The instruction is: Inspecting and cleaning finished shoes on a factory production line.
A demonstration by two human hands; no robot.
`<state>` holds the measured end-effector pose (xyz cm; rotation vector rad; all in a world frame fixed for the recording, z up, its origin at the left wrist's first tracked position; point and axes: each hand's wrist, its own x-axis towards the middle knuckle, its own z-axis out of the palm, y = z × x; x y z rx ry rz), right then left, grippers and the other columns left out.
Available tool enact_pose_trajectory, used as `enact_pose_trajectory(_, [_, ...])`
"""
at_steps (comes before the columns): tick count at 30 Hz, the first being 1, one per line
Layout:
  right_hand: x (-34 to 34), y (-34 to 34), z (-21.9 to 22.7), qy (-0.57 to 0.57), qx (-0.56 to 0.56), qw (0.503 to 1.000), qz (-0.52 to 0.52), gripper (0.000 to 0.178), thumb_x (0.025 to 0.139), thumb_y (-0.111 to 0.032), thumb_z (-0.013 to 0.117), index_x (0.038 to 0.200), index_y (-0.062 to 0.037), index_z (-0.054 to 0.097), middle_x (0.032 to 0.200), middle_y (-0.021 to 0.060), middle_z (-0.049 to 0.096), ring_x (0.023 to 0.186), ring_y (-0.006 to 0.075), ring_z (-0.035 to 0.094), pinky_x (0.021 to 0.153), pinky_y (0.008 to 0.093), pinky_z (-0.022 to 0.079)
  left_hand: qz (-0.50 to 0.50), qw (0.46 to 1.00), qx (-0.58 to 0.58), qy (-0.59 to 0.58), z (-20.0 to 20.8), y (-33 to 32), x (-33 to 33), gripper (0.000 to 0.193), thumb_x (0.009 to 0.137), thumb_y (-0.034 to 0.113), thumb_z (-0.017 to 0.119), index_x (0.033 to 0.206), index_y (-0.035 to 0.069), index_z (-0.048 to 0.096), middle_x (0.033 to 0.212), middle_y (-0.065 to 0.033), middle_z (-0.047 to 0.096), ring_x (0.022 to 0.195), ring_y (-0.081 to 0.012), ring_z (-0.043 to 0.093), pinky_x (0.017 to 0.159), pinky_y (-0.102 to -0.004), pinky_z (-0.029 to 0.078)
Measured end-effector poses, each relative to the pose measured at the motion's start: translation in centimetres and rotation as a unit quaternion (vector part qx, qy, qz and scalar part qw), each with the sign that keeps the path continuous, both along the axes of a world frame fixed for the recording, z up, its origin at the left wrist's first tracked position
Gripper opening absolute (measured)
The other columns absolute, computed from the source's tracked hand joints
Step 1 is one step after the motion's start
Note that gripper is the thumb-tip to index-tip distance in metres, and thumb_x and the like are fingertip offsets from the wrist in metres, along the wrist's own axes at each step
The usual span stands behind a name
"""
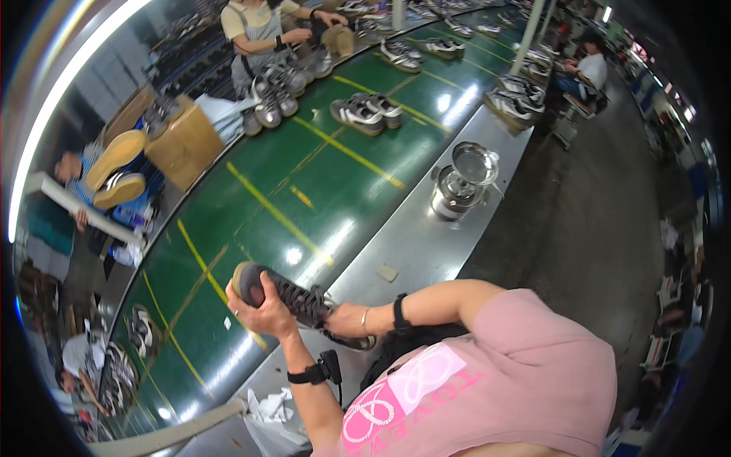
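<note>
A dark sneaker (293,297) with black laces is held in front of me, over the edge between the green conveyor belt and the metal ledge. My left hand (263,311) wraps round one end of it, where a tan sole edge shows, with the thumb on top. At the lace and collar part, my right hand (349,320) grips the shoe, its fingertips partly hidden. Below that hand, a dark shoe end with a pale sole edge (358,344) shows; I cannot tell whether it belongs to the same shoe.
The green belt (266,179) carries pairs of sneakers (365,113). On the metal ledge (411,247) stand a shiny metal pot with a round dish (458,186) and a small pale piece (387,273). White crumpled paper (268,407) lies near my left arm. Other people (263,34) work alongside.
</note>
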<state>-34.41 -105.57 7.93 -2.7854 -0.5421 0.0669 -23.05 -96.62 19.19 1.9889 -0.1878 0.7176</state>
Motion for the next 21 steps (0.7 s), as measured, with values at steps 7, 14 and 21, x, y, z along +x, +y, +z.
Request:
enact_pose_trajectory(7, [-0.8, -0.4, 0.5, -0.002, 0.084, 0.993, -0.077, 0.020, 0.085, -0.011, 0.055, 0.101, -0.0036, 0.064, 0.094, 0.0161, 0.065, 0.076, 0.0344, 0.068, 0.065, 0.0427, 0.056, -0.024, 0.999, -0.023, -0.008, -0.3, -0.4, 0.4, 0.058, 0.081, 0.028, 0.080, 0.125, -0.001, 0.055, 0.122, -0.0138, 0.060, 0.108, -0.0274, 0.060, 0.097, -0.0386, 0.047])
enact_pose_trajectory(14, [-6.9, -7.9, 2.1, -0.051, 0.190, 0.970, -0.146, 0.025, 0.085, -0.011, 0.056, 0.107, -0.0175, 0.065, 0.100, 0.0079, 0.059, 0.078, 0.0285, 0.065, 0.066, 0.0382, 0.055, -0.020, 0.987, -0.157, 0.023, -2.9, 5.3, 3.8, 0.058, 0.085, 0.027, 0.076, 0.127, -0.004, 0.050, 0.117, -0.0154, 0.058, 0.097, -0.0250, 0.062, 0.087, -0.0371, 0.054])
enact_pose_trajectory(21, [-11.7, -23.6, 9.1, -0.396, 0.047, 0.809, -0.431, 0.021, 0.088, -0.010, 0.062, 0.106, -0.0189, 0.069, 0.094, 0.0037, 0.064, 0.077, 0.0237, 0.065, 0.063, 0.0356, 0.055, -0.119, 0.890, -0.260, 0.355, -9.5, 13.7, 7.7, 0.067, 0.092, 0.039, 0.063, 0.140, 0.000, 0.037, 0.129, -0.0184, 0.052, 0.111, -0.0292, 0.057, 0.096, -0.0390, 0.047])
